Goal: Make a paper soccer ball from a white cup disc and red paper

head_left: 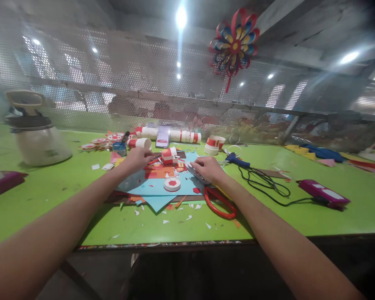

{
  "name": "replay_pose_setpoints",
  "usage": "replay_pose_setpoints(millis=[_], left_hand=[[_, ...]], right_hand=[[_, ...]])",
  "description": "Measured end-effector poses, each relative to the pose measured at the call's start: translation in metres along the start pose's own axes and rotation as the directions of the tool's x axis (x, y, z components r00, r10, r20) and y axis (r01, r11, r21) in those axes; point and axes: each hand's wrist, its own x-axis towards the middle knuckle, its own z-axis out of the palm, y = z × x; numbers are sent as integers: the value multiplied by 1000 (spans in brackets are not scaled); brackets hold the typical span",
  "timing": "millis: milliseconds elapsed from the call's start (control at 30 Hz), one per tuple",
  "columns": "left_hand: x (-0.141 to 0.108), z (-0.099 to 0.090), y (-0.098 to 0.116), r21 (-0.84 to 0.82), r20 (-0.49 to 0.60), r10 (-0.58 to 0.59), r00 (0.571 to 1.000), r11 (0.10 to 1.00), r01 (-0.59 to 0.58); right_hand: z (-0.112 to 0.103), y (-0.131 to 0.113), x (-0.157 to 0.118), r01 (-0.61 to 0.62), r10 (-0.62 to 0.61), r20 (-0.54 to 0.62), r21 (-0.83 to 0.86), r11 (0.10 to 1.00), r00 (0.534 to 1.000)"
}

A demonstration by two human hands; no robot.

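Observation:
My left hand is closed, its fingertips pinched above the left side of the paper pile; whatever is between them is too small to make out. My right hand is closed over the grey metal part of the scissors, whose red handles lie toward me. Between my hands stands a cut red-and-white paper cup. Below it are orange paper and a light blue sheet. A white disc with a red shape lies on the blue sheet.
Paper scraps litter the green table. A phone leans on a row of cups. To the right lie a blue glue gun, its cord and a purple box. A spray bottle stands left.

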Motion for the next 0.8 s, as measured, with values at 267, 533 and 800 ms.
replay_pose_setpoints(millis=[267, 533, 800], left_hand=[[-2, 20, 23, -37, 67, 123, 990, 992, -121], [4, -3, 9, -30, -99, -44, 994, 999, 41], [1, -51, -37, -14, -199, -298, 934, 953, 301]], right_hand=[[0, -2, -2, 38, -37, -21, 12, 999, 999], [-1, -1, -1, 58, -53, -68, 59, 997, 996], [-2, -4, -3, 85, -72, -113, 118, 989, 991]])
